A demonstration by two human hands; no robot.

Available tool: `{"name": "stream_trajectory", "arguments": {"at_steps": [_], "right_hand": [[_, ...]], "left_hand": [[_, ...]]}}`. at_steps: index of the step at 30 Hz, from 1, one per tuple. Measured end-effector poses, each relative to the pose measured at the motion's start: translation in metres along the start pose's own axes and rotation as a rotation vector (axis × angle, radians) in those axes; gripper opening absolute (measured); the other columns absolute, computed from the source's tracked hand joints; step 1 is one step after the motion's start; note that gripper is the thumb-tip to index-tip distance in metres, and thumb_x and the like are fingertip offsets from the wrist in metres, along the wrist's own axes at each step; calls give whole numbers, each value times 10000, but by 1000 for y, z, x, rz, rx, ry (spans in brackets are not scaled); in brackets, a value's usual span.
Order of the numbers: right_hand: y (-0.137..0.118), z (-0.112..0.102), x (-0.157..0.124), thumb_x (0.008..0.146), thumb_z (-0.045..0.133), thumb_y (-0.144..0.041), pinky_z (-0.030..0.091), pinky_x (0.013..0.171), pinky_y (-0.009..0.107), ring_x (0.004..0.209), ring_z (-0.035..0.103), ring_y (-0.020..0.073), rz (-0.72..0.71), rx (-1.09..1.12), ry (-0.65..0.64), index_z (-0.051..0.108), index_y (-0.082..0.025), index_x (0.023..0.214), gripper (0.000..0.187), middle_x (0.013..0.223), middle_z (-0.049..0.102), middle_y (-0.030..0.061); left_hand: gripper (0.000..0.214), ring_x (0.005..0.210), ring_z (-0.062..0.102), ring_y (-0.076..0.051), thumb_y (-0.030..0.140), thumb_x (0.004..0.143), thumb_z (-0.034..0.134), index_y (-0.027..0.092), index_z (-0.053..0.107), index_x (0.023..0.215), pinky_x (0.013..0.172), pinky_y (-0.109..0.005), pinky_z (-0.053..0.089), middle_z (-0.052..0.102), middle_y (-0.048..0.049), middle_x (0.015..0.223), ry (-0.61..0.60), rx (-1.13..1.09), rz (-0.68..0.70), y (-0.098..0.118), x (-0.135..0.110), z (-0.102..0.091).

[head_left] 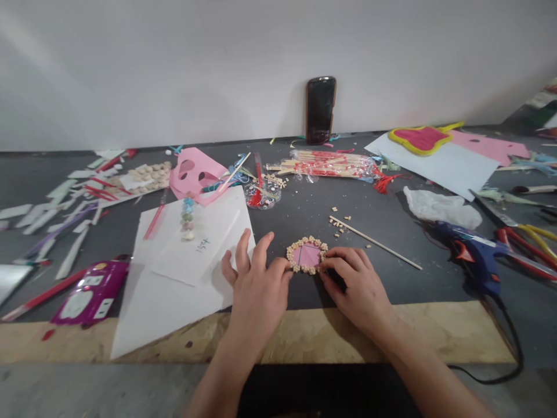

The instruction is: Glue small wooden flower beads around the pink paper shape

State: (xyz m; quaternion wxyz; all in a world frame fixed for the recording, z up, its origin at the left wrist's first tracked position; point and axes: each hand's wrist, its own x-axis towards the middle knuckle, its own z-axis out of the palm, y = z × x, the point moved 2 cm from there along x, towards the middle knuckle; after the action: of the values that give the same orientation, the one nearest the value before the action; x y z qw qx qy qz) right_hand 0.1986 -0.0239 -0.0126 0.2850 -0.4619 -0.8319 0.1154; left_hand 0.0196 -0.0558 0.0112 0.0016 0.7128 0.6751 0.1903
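Observation:
A pink oval craft piece (308,255) lies on the dark table in front of me, its rim bordered with small pale bits that look like cut wooden stick. My left hand (261,284) has its fingers spread, with the thumb side touching the left edge of the piece. At the opposite edge, my right hand (359,284) is closed, thumb and fingers pinched against the rim; any small bit between the fingertips is hidden. Loose wooden bits (338,227) lie just beyond, beside a thin wooden stick (376,242).
A blue glue gun (467,249) rests at the right with its cord over the front edge, near scissors (500,212). White paper sheets (143,290) lie left. Behind are packed sticks (326,164), a leaning phone (321,110) and a pink cutout (195,168).

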Motion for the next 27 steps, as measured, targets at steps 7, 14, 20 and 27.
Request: {"name": "stream_trajectory", "arguments": {"at_steps": [7,14,20,27], "right_hand": [[1,0,0,870,570,-200,493,851,430,964,527,227,1,-3,-9,631,-220,940,95,1041,618,74],[1,1,0,871,570,-205,498,840,434,957,534,226,4,-2,-6,628,-226,933,88,1040,620,72],[1,1,0,868,568,-199,500,847,429,967,539,225,2,-6,3,631,-224,933,94,1038,623,74],[1,-1,-1,874,552,-209,502,843,417,966,542,222,7,3,-17,631,-222,921,93,1038,623,76]], "left_hand": [[158,1381,227,-396,212,868,569,224,663,742,999,-712,223,483,-72,1393,-5,0,7,1,3,5],[142,1372,245,-396,205,859,579,224,652,738,997,-717,220,500,-71,1372,40,-9,21,1,3,10],[140,1372,249,-393,207,863,574,232,651,749,1002,-709,218,498,-66,1376,35,-15,10,2,3,4],[284,1379,256,-380,113,856,508,277,656,1036,1013,-683,245,499,-88,1370,-53,10,177,-2,19,-7]]}}
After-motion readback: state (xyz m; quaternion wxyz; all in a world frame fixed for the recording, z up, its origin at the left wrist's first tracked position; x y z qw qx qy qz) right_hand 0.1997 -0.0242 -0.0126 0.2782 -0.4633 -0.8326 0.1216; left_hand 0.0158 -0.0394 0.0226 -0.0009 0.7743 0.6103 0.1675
